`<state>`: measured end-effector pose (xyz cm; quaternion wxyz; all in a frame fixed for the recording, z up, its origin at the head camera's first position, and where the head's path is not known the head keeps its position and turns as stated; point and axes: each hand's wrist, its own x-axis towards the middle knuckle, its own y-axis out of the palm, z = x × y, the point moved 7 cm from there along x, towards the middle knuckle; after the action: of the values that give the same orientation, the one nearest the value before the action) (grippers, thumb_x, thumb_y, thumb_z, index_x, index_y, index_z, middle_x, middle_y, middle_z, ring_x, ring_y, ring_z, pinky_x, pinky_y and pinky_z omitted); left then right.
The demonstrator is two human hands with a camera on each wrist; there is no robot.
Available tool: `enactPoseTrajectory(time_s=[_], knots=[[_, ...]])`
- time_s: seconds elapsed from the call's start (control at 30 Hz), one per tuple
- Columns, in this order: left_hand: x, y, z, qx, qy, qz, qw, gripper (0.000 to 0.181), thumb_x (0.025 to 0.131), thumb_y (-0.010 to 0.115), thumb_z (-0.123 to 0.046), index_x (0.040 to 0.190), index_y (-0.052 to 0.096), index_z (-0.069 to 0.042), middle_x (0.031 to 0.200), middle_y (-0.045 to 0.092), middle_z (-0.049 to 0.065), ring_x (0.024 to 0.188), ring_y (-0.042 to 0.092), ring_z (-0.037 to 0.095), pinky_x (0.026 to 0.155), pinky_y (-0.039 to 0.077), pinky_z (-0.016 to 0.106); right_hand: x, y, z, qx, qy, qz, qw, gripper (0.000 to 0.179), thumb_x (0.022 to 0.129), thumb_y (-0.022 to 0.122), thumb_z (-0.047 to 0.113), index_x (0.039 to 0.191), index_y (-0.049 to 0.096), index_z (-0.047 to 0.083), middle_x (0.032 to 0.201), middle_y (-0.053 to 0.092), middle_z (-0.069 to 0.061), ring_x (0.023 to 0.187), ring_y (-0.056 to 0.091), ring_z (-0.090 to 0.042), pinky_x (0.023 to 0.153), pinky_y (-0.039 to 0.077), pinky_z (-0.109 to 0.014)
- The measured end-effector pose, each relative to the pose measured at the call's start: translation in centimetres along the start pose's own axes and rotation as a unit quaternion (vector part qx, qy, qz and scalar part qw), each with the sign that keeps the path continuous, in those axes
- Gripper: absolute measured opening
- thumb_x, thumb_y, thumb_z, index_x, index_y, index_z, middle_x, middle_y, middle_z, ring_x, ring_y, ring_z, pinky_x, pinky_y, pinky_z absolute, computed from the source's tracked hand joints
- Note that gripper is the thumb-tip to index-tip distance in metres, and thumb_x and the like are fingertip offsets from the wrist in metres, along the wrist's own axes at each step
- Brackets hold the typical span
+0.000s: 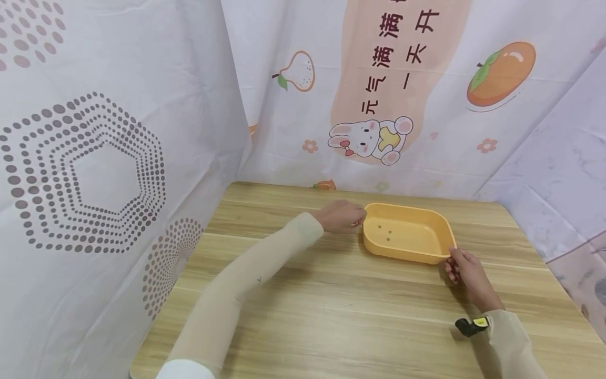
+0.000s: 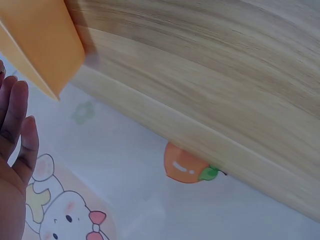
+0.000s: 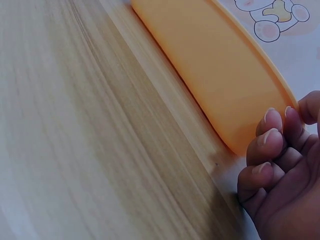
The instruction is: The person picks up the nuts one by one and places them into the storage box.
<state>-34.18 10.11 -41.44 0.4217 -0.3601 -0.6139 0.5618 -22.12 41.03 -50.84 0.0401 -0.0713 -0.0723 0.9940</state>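
A shallow yellow-orange plastic tray (image 1: 409, 234) with rounded corners sits on the wooden table, towards its far edge. Three small dark spots show on its floor, at the left. My left hand (image 1: 342, 216) reaches across to the tray's left end and grips the rim near the far corner; in the left wrist view, several fingers (image 2: 19, 107) show beside the tray wall (image 2: 45, 45). At the near right corner, my right hand (image 1: 468, 273) pinches the rim between thumb and forefinger. Its other fingers (image 3: 265, 145) curl loosely below, against the outer wall (image 3: 210, 75) in the right wrist view.
The wood-grain table (image 1: 331, 316) extends around the tray. A patterned white curtain (image 1: 284, 131) hangs behind the table's far edge, another curtain (image 1: 109, 184) along the left. Near the right sleeve sits a small black device (image 1: 468, 327) with a yellow label.
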Motion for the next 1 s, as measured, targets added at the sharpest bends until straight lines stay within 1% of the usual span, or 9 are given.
enactPoseTrajectory(time_s=[0.2, 0.33, 0.43, 0.53, 0.63, 0.73, 0.8, 1.0], knots=[[0.9, 0.5, -0.7, -0.003, -0.006, 0.005, 1.0, 0.007, 0.1, 0.06, -0.019, 0.096, 0.065, -0.015, 0.09, 0.062, -0.006, 0.077, 0.055, 0.009, 0.07, 0.046, 0.023, 0.1, 0.0, -0.2, 0.003, -0.002, 0.004, 1.0, 0.042, 0.11, 0.045, 0.042, 0.087, 0.053, 0.008, 0.071, 0.058, 0.004, 0.057, 0.051, -0.009, 0.051, 0.045, -0.025], [1.4, 0.3, -1.4, -0.005, -0.005, 0.009, 0.9999, 0.007, 0.099, 0.06, -0.019, 0.095, 0.064, -0.015, 0.088, 0.062, -0.007, 0.076, 0.054, 0.009, 0.07, 0.046, 0.023, -0.1, 0.1, -0.2, 0.005, -0.003, 0.002, 1.0, 0.041, 0.11, 0.045, 0.041, 0.085, 0.053, 0.009, 0.07, 0.058, 0.004, 0.057, 0.051, -0.008, 0.051, 0.044, -0.024], [1.7, 0.3, -1.9, 0.002, 0.002, 0.016, 0.9999, 0.008, 0.1, 0.059, -0.02, 0.097, 0.065, -0.015, 0.091, 0.063, -0.006, 0.078, 0.055, 0.008, 0.071, 0.047, 0.023, -0.2, 0.2, 0.0, 0.009, -0.004, -0.001, 0.9999, 0.041, 0.11, 0.046, 0.041, 0.085, 0.053, 0.009, 0.07, 0.058, 0.004, 0.057, 0.051, -0.008, 0.051, 0.044, -0.024], [2.2, 0.3, -2.4, 0.008, 0.01, 0.024, 0.9996, 0.01, 0.1, 0.059, -0.021, 0.1, 0.066, -0.015, 0.097, 0.065, -0.006, 0.082, 0.057, 0.007, 0.073, 0.048, 0.022, -0.3, 0.2, 0.2, 0.01, -0.004, -0.001, 0.9999, 0.042, 0.109, 0.046, 0.042, 0.085, 0.053, 0.008, 0.071, 0.057, 0.004, 0.057, 0.051, -0.008, 0.051, 0.044, -0.023], [2.7, 0.3, -3.0, 0.006, 0.022, 0.021, 0.9995, 0.01, 0.1, 0.058, -0.021, 0.101, 0.067, -0.015, 0.099, 0.066, -0.006, 0.084, 0.058, 0.006, 0.073, 0.048, 0.021, -0.3, 0.1, 0.2, 0.01, -0.004, -0.004, 0.9999, 0.043, 0.109, 0.046, 0.042, 0.085, 0.052, 0.008, 0.071, 0.057, 0.004, 0.057, 0.051, -0.008, 0.051, 0.044, -0.023], [3.3, 0.2, -3.7, -0.003, 0.034, 0.013, 0.9993, 0.01, 0.101, 0.059, -0.02, 0.101, 0.067, -0.014, 0.098, 0.066, -0.006, 0.083, 0.058, 0.007, 0.072, 0.047, 0.021, -0.3, 0.1, 0.2, 0.012, -0.006, -0.006, 0.9999, 0.042, 0.11, 0.046, 0.042, 0.085, 0.052, 0.008, 0.07, 0.057, 0.004, 0.057, 0.051, -0.008, 0.05, 0.044, -0.023], [3.6, 0.2, -4.1, -0.007, 0.039, 0.013, 0.9991, 0.01, 0.101, 0.059, -0.019, 0.1, 0.067, -0.014, 0.098, 0.066, -0.006, 0.083, 0.058, 0.007, 0.072, 0.046, 0.021, -0.2, 0.1, 0.1, 0.015, -0.007, -0.007, 0.9998, 0.042, 0.11, 0.046, 0.041, 0.085, 0.053, 0.008, 0.07, 0.057, 0.004, 0.057, 0.051, -0.008, 0.05, 0.044, -0.023], [4.2, 0.7, -5.1, -0.007, 0.045, 0.028, 0.9986, 0.012, 0.103, 0.058, -0.02, 0.105, 0.067, -0.013, 0.106, 0.068, -0.005, 0.084, 0.058, 0.007, 0.074, 0.046, 0.019, 0.1, 0.1, 0.0, 0.029, 0.002, -0.01, 0.9995, 0.042, 0.11, 0.046, 0.037, 0.085, 0.053, 0.005, 0.069, 0.057, 0.002, 0.055, 0.05, -0.008, 0.049, 0.044, -0.024]])
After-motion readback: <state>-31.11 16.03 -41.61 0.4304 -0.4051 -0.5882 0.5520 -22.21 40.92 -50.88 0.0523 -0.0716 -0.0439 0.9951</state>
